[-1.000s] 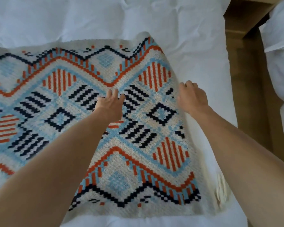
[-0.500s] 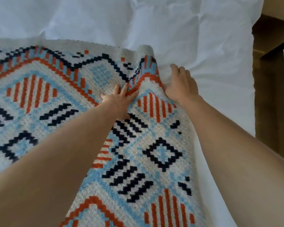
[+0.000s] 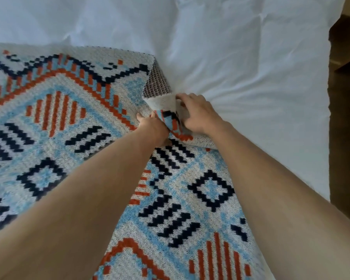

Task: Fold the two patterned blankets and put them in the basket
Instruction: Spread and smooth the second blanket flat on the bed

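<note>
- Right hand grasps the raised edge of the knitted blue, orange and navy patterned blanket.
- Left hand, partly hidden, seemingly pinches it too.
- Lift both grips evenly, keeping edges aligned over the white bedsheet.

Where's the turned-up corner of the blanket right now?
Right of center in the head view, the corner is pinched between the left hand and right hand, beside the white sheet.
</note>
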